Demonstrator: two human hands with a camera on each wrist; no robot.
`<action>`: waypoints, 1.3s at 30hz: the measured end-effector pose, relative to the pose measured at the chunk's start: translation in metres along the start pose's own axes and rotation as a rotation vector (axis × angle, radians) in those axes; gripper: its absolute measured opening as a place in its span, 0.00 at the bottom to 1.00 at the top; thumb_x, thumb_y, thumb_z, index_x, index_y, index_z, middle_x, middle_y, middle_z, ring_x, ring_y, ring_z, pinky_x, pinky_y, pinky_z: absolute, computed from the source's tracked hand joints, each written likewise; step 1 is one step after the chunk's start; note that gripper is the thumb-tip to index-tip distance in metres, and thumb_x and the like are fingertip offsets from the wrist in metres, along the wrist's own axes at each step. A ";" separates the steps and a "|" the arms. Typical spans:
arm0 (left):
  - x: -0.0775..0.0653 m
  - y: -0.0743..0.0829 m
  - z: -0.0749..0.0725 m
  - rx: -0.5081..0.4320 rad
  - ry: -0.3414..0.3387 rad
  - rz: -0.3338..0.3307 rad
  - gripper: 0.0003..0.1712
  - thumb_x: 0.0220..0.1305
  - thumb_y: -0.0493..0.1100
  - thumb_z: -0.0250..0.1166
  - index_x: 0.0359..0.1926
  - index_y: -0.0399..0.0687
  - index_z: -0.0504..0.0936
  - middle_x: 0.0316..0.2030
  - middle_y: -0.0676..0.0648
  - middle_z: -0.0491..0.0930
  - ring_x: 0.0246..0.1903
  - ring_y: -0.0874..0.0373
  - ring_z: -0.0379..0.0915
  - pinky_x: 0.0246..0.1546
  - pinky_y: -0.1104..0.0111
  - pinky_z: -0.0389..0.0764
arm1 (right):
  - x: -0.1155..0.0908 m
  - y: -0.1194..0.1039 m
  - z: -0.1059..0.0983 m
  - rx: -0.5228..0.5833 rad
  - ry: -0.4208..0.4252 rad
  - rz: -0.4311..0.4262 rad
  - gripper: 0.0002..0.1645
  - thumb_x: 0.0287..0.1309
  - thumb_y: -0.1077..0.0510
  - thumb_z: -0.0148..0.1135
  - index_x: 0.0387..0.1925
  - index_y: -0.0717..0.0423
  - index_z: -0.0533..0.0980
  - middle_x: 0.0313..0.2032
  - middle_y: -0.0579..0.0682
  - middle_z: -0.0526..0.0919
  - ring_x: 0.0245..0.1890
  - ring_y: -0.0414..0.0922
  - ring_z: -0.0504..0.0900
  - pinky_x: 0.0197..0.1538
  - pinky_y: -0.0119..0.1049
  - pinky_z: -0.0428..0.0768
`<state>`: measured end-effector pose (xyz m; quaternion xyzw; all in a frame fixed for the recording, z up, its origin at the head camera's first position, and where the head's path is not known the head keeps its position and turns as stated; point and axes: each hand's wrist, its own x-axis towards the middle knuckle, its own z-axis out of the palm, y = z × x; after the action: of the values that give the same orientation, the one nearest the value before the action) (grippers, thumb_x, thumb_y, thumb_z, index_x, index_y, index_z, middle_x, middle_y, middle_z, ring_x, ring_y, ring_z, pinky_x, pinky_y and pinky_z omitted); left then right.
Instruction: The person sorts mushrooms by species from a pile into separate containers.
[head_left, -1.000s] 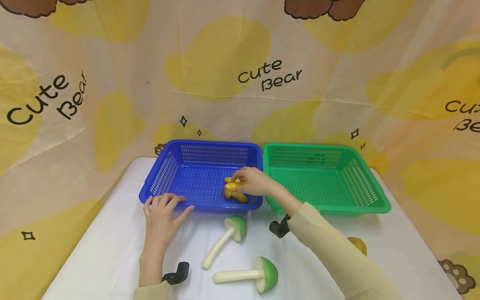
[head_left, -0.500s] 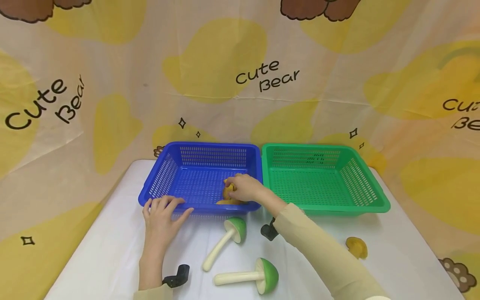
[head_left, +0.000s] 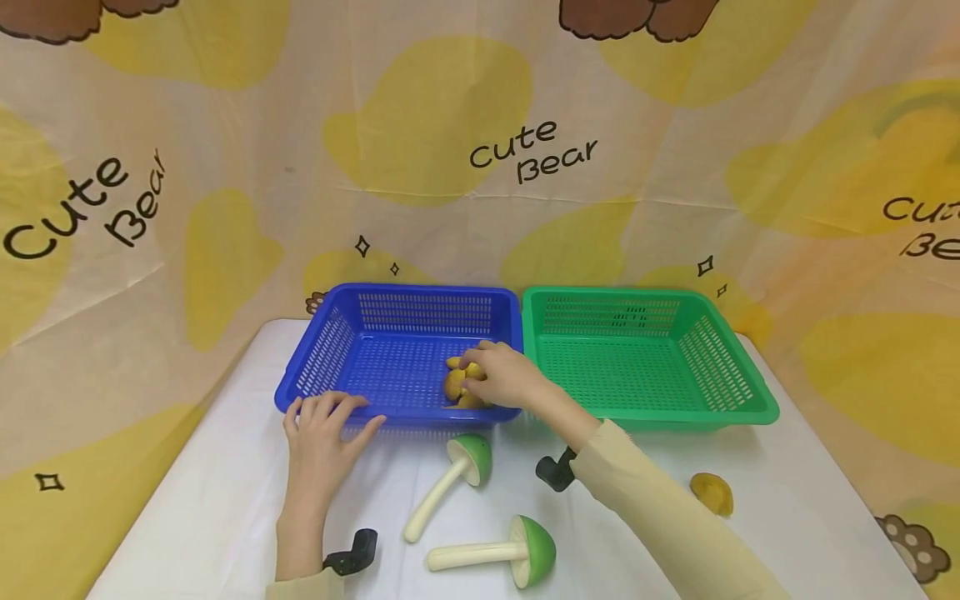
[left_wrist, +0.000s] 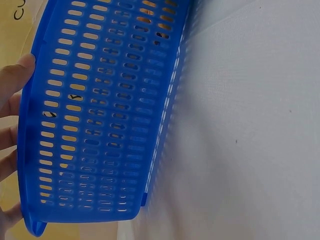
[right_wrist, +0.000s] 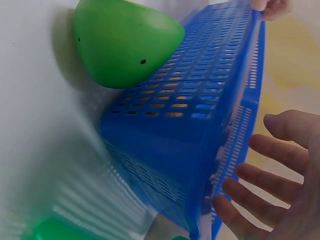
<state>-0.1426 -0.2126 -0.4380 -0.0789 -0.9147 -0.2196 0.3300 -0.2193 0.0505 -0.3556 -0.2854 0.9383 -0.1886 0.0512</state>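
Inside the front right corner of the blue basket (head_left: 397, 414) lies a heap of yellow-brown toy mushrooms (head_left: 454, 385). My right hand (head_left: 506, 375) is just over this heap, its fingertips overlapping it in the head view. In the right wrist view, that hand (right_wrist: 280, 175) has its fingers spread and nothing held. My left hand (head_left: 324, 437) grips the basket's near rim at the left; its fingers hook over the edge. In the left wrist view, the thumb (left_wrist: 25, 67) is right at the rim.
A green basket (head_left: 645, 417) stands to the right of the blue one. Two green-capped toy mushrooms (head_left: 471, 458) with white stems lie on the white table in front. Another yellow-brown piece (head_left: 712, 494) lies at the right. A printed cloth (head_left: 435, 125) hangs behind.
My right hand has let go of the yellow-brown toy mushroom, which now lies with the others in the blue basket. The hand has lifted slightly. My left hand stays at the rim.
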 end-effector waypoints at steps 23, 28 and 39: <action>0.000 0.002 0.000 -0.004 -0.006 0.002 0.18 0.47 0.50 0.75 0.38 0.48 0.83 0.38 0.45 0.79 0.45 0.43 0.68 0.63 0.37 0.53 | -0.083 0.014 -0.013 0.140 0.352 0.111 0.16 0.61 0.52 0.61 0.50 0.49 0.79 0.49 0.47 0.82 0.55 0.50 0.78 0.52 0.50 0.79; 0.000 0.002 -0.002 -0.003 -0.016 -0.004 0.18 0.48 0.50 0.75 0.38 0.48 0.83 0.38 0.44 0.79 0.46 0.43 0.68 0.64 0.38 0.52 | -0.102 0.020 -0.012 0.129 0.423 0.131 0.16 0.60 0.52 0.62 0.50 0.48 0.79 0.49 0.46 0.82 0.56 0.50 0.77 0.55 0.52 0.77; 0.001 0.002 -0.002 -0.011 -0.017 -0.010 0.19 0.47 0.50 0.75 0.38 0.47 0.83 0.38 0.43 0.79 0.46 0.42 0.68 0.63 0.37 0.52 | -0.146 0.028 -0.007 0.114 0.540 0.192 0.17 0.58 0.55 0.65 0.50 0.47 0.79 0.45 0.45 0.83 0.51 0.47 0.79 0.49 0.49 0.79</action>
<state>-0.1416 -0.2114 -0.4353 -0.0780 -0.9166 -0.2254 0.3209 -0.1136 0.1548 -0.3614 -0.1314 0.9286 -0.3043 -0.1671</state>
